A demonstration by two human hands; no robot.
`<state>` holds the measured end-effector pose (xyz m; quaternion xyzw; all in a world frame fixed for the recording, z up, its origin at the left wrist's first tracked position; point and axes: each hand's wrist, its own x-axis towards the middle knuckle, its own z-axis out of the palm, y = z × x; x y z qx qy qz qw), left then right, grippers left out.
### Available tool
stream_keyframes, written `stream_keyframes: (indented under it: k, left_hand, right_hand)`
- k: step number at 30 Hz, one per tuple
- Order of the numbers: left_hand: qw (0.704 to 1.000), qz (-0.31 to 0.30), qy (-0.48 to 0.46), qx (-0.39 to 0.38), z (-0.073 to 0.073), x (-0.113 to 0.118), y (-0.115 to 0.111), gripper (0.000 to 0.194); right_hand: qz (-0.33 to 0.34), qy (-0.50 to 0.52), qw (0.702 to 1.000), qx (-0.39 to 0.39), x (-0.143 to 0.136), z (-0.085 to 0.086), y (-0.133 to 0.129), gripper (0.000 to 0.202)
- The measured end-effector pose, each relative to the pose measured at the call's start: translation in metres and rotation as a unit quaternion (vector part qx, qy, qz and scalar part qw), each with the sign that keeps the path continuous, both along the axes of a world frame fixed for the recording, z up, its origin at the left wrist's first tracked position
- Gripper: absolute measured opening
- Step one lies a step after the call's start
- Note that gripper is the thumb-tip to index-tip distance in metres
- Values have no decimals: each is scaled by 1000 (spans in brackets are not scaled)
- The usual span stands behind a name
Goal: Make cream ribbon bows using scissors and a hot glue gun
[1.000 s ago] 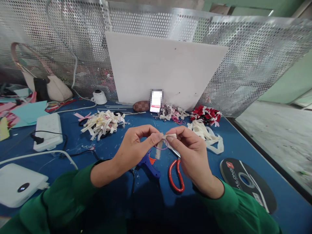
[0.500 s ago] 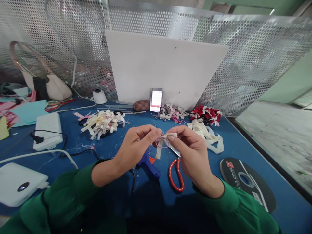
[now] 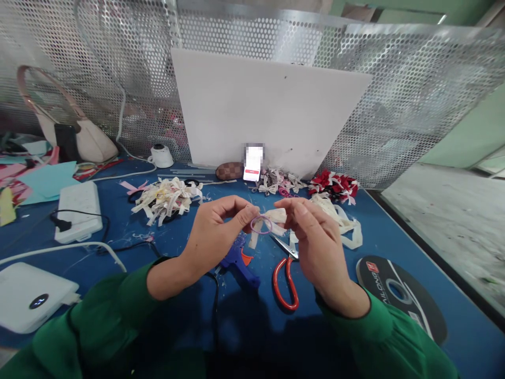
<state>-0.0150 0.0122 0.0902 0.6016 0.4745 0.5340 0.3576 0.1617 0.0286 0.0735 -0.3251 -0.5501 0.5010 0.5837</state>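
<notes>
My left hand (image 3: pixel 221 234) is closed in a pinch on a thin purple hair tie (image 3: pixel 261 225), held above the table. A cream ribbon bow (image 3: pixel 274 216) is on the hair tie, with a tail hanging down. My right hand (image 3: pixel 317 242) is at the bow's right end, its thumb and index finger apart; its lower fingers are partly hidden. Below the hands lie red-handled scissors (image 3: pixel 286 284) and a blue glue gun (image 3: pixel 241 266) with an orange trigger.
Ribbon piles lie at left (image 3: pixel 168 197) and right (image 3: pixel 337 216), with red ribbons (image 3: pixel 333 184) behind. A black ribbon reel (image 3: pixel 400 295) is at right. A phone (image 3: pixel 253 163) leans on a white board (image 3: pixel 268 105). A power strip (image 3: pixel 79 210) and white device (image 3: pixel 37 297) stand at left.
My right thumb has lifted off the ribbon, and my right hand has shifted slightly right. More of the bow now shows. My left hand still pinches the hair tie.
</notes>
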Motion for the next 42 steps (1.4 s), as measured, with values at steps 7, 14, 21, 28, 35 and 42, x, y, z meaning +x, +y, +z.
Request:
stream_keyframes:
  k: [7, 14, 21, 28, 35, 42]
  left_hand:
    - [1000, -23, -1, -15, -5, -1, 3, 25]
    - [993, -105, -35, -30, -7, -1, 5, 36]
    - [993, -110, -12, -32, -3, 1, 3, 18]
    - [993, -113, 1, -21, -3, 1, 4, 18]
    - [995, 42, 72, 51, -22, -36, 60, 13]
    - [837, 326, 437, 43, -42, -101, 108, 32]
  right_hand:
    - [9, -27, 1000, -14, -5, -3, 0, 12]
    - [0, -32, 999, -6, -4, -5, 1, 13]
    - [30, -46, 998, -17, -7, -6, -1, 15]
    - [4, -56, 998, -6, -6, -9, -1, 8]
    - [-62, -38, 997, 34, 2, -2, 3, 15]
    - [-24, -73, 997, 21, 2, -2, 2, 15]
